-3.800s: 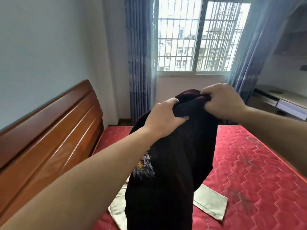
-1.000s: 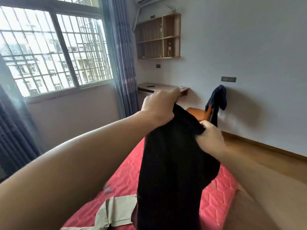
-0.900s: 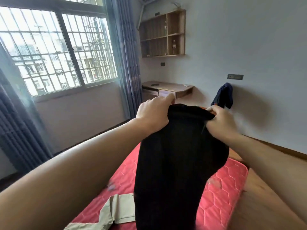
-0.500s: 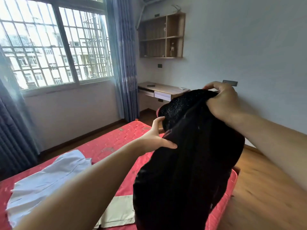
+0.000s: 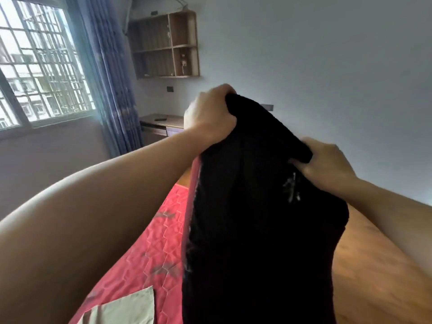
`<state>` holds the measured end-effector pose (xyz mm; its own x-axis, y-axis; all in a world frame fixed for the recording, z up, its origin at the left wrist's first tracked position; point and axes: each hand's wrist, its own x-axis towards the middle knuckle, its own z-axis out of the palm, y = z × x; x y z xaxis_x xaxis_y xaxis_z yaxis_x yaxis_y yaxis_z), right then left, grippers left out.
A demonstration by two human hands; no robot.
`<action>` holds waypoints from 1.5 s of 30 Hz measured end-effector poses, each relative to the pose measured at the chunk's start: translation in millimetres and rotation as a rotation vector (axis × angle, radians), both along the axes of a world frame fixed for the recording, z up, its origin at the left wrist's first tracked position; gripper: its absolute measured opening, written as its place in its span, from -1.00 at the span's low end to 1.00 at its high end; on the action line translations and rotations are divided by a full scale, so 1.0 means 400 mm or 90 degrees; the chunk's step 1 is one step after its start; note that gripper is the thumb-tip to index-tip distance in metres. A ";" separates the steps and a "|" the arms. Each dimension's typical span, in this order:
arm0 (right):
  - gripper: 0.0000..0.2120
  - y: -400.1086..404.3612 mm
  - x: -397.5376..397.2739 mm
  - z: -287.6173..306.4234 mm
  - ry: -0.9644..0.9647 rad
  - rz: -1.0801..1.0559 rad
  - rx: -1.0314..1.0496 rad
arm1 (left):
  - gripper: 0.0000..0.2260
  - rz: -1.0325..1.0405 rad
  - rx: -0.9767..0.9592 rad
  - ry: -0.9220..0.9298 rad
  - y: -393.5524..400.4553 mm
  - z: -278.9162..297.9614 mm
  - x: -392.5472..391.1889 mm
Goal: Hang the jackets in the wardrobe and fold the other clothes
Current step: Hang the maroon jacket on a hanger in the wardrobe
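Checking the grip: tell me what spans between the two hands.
In the head view, the black garment's bunched top edge runs from the left hand down to the right hand.

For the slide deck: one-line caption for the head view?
Both hands, left hand and right hand, grip the top edge of a black garment held up over a red mattress.

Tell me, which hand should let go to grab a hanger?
Probably the right hand. It only pinches a lower fold of the black fabric jacket, while the left hand grips the top edge, from which the jacket hangs.
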<state>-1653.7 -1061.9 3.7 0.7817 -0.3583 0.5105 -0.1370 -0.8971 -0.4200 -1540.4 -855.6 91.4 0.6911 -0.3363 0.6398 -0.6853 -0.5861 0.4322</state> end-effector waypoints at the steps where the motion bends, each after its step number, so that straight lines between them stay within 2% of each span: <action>1: -0.90 -0.021 -0.009 -0.028 0.006 -0.012 0.008 | -0.62 -0.019 0.009 -0.014 -0.044 0.025 -0.019; 3: -0.88 -0.075 -0.022 -0.095 0.028 -0.052 0.062 | -0.58 -0.048 0.017 -0.023 -0.126 0.058 -0.048; 6: -0.80 -0.156 -0.045 -0.197 0.125 -0.098 0.160 | -0.54 -0.070 0.022 -0.035 -0.223 0.078 -0.073; 9: -0.69 -0.243 -0.078 -0.222 0.118 -0.130 0.245 | -0.54 -0.061 0.065 -0.053 -0.284 0.083 -0.078; 11: -0.65 -0.305 -0.096 -0.185 0.072 -0.171 0.268 | -0.59 -0.032 0.116 -0.044 -0.303 0.078 -0.062; 15: -0.54 -0.393 -0.124 -0.049 -0.088 -0.194 0.300 | -0.90 0.019 0.204 0.015 -0.329 0.065 0.011; 17: -0.55 -0.425 -0.124 0.023 -0.128 -0.201 0.300 | -0.79 0.011 0.213 0.055 -0.367 0.050 0.042; 20: -0.58 -0.490 -0.120 0.114 -0.135 -0.240 0.254 | -0.77 -0.020 0.205 0.089 -0.461 0.033 0.080; 23: -0.61 -0.567 -0.136 0.176 -0.089 -0.315 0.181 | -0.76 -0.094 0.171 0.111 -0.579 0.027 0.109; 25: -0.65 -0.630 -0.159 0.195 -0.033 -0.394 0.067 | -0.78 -0.172 0.132 0.128 -0.668 0.024 0.126; 27: -0.70 -0.689 -0.193 0.207 0.064 -0.478 -0.093 | -0.82 -0.258 0.099 0.141 -0.761 0.023 0.146; 29: -0.74 -0.721 -0.233 0.224 0.172 -0.514 -0.165 | -0.81 -0.332 0.086 0.126 -0.860 0.023 0.167; 32: -0.81 -0.731 -0.304 0.249 0.238 -0.451 -0.044 | -0.80 -0.418 0.057 0.086 -1.008 0.018 0.173; 36: -0.49 -0.733 -0.388 0.268 0.266 -0.453 0.118 | -0.82 -0.518 0.037 0.071 -1.186 0.031 0.104; 41: -0.48 -0.818 -0.483 0.267 0.127 -0.574 0.167 | -0.95 -0.624 0.041 -0.013 -1.356 0.076 -0.035; 45: -0.50 -0.905 -0.589 0.279 0.073 -0.762 0.120 | -0.80 -0.694 0.048 -0.050 -1.436 0.116 -0.156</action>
